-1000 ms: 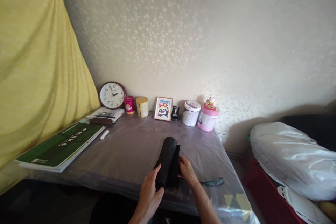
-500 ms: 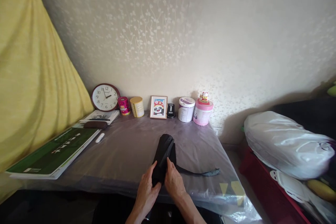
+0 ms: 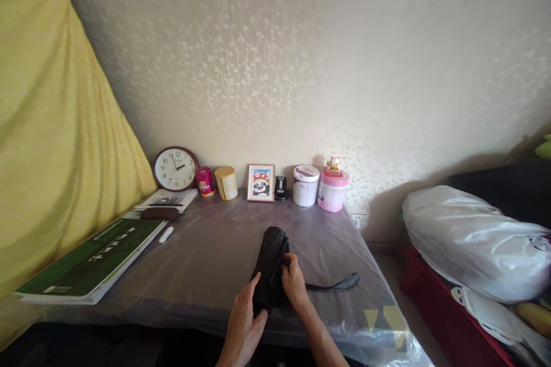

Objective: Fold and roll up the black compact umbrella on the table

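Observation:
A black folding umbrella, its cloth rolled into a bundle, lies near the table's front edge with its top pointing away from me. My left hand grips its lower left side, the thumb near the bottom end. On the right side, my right hand pinches a fold of the black cloth with bent fingers. A dark strap runs out from under my right hand across the table, its greyish end to the right. The umbrella's lower end is partly hidden by my hands.
Plastic sheeting covers the table. Along the wall stand a clock, a pink can, a yellow can, a framed panda picture and two tubs. Green books lie left; a white bag is right.
My right hand has shifted up and right along the umbrella, drawing a fold of cloth outward. My left hand stays on the left side. The view has tilted up slightly.

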`<state>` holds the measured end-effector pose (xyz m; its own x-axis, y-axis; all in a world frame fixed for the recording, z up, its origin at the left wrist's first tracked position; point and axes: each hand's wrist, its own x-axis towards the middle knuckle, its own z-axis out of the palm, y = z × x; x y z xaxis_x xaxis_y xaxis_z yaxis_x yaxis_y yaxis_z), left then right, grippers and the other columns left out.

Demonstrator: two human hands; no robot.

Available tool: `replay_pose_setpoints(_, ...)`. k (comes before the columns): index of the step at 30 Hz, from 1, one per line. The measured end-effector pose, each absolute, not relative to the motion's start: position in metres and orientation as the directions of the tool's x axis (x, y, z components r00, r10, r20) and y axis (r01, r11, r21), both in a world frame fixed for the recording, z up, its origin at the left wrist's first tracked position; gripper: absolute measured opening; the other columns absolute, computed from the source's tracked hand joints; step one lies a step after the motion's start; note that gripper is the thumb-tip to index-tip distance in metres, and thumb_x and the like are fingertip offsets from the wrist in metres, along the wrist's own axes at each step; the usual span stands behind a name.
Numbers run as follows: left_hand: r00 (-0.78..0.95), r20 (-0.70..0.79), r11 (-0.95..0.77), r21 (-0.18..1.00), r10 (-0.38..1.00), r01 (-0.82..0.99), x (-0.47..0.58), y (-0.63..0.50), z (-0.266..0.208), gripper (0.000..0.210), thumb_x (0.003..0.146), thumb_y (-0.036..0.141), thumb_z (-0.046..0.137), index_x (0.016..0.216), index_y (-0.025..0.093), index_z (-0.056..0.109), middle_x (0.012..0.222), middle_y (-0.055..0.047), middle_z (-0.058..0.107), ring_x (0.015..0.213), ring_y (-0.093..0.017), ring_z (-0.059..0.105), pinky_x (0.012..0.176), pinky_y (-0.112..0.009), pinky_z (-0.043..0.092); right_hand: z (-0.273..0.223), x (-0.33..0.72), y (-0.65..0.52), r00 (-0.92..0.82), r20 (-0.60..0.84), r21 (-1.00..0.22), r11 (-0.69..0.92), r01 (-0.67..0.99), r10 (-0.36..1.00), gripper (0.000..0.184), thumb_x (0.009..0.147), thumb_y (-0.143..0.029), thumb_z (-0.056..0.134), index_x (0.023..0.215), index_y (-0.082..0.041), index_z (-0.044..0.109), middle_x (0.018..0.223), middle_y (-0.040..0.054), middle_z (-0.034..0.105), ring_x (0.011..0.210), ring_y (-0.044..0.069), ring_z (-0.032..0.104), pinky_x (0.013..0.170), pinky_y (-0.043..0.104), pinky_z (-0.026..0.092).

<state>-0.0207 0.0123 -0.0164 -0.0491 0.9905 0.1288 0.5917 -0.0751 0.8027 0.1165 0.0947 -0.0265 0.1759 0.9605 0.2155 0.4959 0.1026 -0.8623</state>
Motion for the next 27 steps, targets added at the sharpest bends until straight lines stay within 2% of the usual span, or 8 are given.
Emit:
replay_pose_setpoints(3,-0.040,0.144,-0.089,0.780,0.989,0.619,-0.019,0.012,-0.018,0.068,0.064,0.011,0.043,0.131,0.021,0.036,0.134,-0.003,0.046,0.122,-0.019,0.042,0.104,-0.036,0.032,-0.034,0.116,0.113,0.222,0.139,-0.881,0.018,0.473,0.965,0.043,0.071,-0.011,0.037,0.110,-0.012,0.054,0.107,0.0127,0.065,0.100,0.020,0.061,0.086,0.031,0.047)
replay_pose_setpoints(9,0.007,0.150,-0.109,0.685,0.989,0.720,-0.013,0.013,-0.019,0.075,0.061,0.007,0.042,0.134,0.018,0.032,0.135,-0.005,0.046,0.120,-0.019,0.043,0.103,-0.034,0.032,-0.030,0.120,0.135,0.214,0.123,-0.864,-0.002,0.504,0.969,0.035,0.071,-0.017,0.038,0.094,-0.016,0.064,0.097,0.0111,0.069,0.097,0.024,0.063,0.084,0.033,0.048)
replay_pose_setpoints(15,0.007,0.085,-0.054,0.563,0.996,0.825,-0.006,0.014,-0.020,0.082,0.059,0.006,0.046,0.138,0.019,0.028,0.137,-0.009,0.042,0.122,-0.026,0.040,0.102,-0.038,0.031,-0.029,0.115,0.140,0.246,0.139,-0.854,-0.010,0.521,0.959,0.034,0.076,-0.027,0.036,0.092,-0.014,0.063,0.101,0.0152,0.067,0.099,0.025,0.062,0.088,0.033,0.046)
replay_pose_setpoints(22,-0.042,0.039,0.014,0.549,0.998,0.836,0.002,0.013,-0.018,0.087,0.056,0.005,0.047,0.138,0.026,0.025,0.138,-0.007,0.041,0.122,-0.028,0.039,0.099,-0.040,0.032,-0.030,0.101,0.144,0.285,0.161,-0.859,-0.008,0.512,0.945,0.040,0.076,-0.045,0.043,0.095,-0.014,0.058,0.106,0.0187,0.064,0.104,0.029,0.058,0.087,0.035,0.047)
replay_pose_setpoints(27,-0.076,0.059,0.033,0.531,0.995,0.846,0.009,0.016,-0.022,0.087,0.056,0.002,0.049,0.137,0.024,0.028,0.138,-0.013,0.041,0.119,-0.034,0.042,0.095,-0.045,0.035,-0.032,0.092,0.148,0.265,0.174,-0.864,0.018,0.504,0.948,0.053,0.072,-0.052,0.047,0.101,-0.008,0.053,0.108,0.0251,0.060,0.109,0.035,0.054,0.088,0.039,0.045)
